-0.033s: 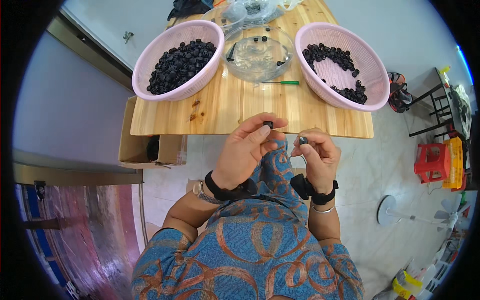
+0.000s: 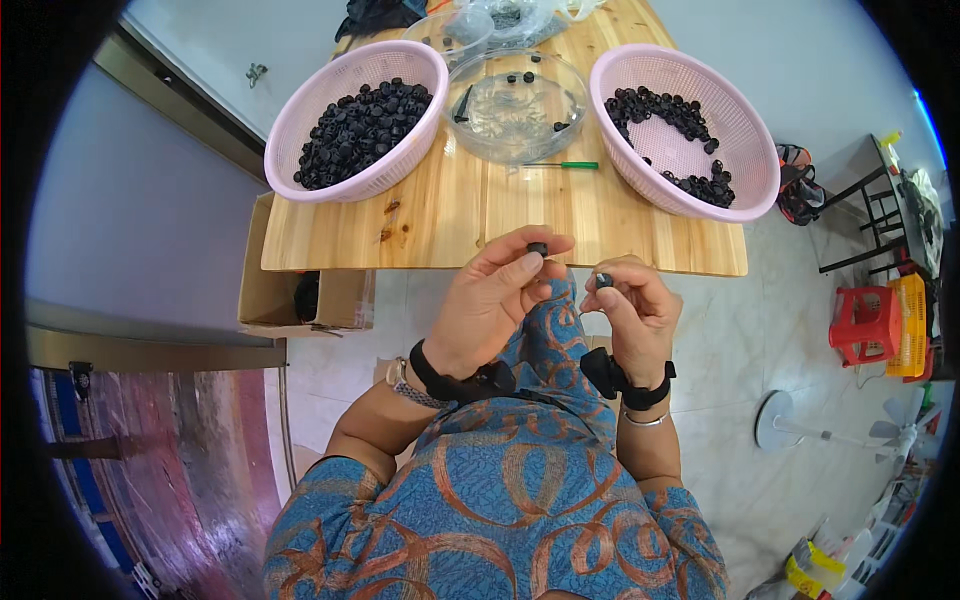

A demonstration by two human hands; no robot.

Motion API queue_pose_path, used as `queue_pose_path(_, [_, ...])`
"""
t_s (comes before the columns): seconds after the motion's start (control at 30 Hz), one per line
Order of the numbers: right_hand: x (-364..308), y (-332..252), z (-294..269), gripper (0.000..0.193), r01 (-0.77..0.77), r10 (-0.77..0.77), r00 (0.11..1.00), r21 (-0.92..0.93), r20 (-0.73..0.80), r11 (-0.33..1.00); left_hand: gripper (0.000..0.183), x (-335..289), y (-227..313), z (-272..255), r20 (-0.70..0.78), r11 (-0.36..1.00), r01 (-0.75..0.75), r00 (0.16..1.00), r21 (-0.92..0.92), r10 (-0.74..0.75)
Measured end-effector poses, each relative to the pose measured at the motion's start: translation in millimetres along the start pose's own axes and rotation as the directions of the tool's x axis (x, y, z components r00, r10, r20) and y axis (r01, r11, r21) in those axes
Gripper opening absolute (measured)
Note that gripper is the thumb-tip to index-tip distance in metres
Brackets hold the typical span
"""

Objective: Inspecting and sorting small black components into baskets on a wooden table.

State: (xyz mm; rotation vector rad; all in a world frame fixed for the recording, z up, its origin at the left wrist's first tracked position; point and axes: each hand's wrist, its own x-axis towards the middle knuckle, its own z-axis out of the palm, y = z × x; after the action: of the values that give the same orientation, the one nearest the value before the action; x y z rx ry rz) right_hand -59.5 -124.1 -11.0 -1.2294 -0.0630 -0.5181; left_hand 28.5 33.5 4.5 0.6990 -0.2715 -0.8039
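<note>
Just off the table's near edge, my left hand point(image 2: 490, 300) is closed, pinching a small black round cap-like piece point(image 2: 537, 249) between thumb and fingers. My right hand point(image 2: 640, 310), lower and to the right, grips another small black piece point(image 2: 604, 281) in its fingertips. That piece shows a pale shiny spot, and something thin is partly visible below it. The two hands are apart. A pink basket point(image 2: 283, 115) at the far left is heaped with similar black pieces. Fewer of them lie around the inside of a second pink basket point(image 2: 765, 165) at the far right.
Between the baskets sits a clear round tray point(image 2: 515, 145) with a few black pieces. A green-handled screwdriver point(image 2: 578, 165) lies before it on the wooden table point(image 2: 450, 235). Clear plastic bags point(image 2: 515, 25) are behind. A cardboard box point(image 2: 345, 305) stands under the left edge.
The black piece in my right fingertips has shifted very slightly to the left and turned a little. My left hand has hardly moved.
</note>
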Motion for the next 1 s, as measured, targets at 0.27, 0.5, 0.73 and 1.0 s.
queue_pose_path(0.27, [-3.6,7.4,8.8,0.020,-0.022,0.023,1.000,-0.116,0.010,0.993,0.025,1.7,-7.6,-10.5,-0.173,0.993,0.010,0.984,-0.119,-0.031])
queue_pose_path(0.5, [-3.3,6.3,12.6,0.018,-0.054,0.047,0.998,-0.144,-0.051,0.988,0.023,-0.7,-6.8,-2.6,-0.119,0.991,-0.017,0.993,-0.135,0.001])
queue_pose_path(0.73, [-4.2,-3.0,21.2,0.020,0.031,-0.065,0.995,-0.380,-0.078,0.924,0.025,-4.2,-10.5,-5.8,-0.074,0.997,-0.025,0.997,-0.067,0.020])
queue_pose_path(1.0, [1.5,-17.3,29.9,0.017,0.129,-0.153,0.988,-0.561,0.005,0.818,0.024,-6.9,-12.9,-1.4,-0.053,0.995,-0.092,0.994,0.034,0.094])
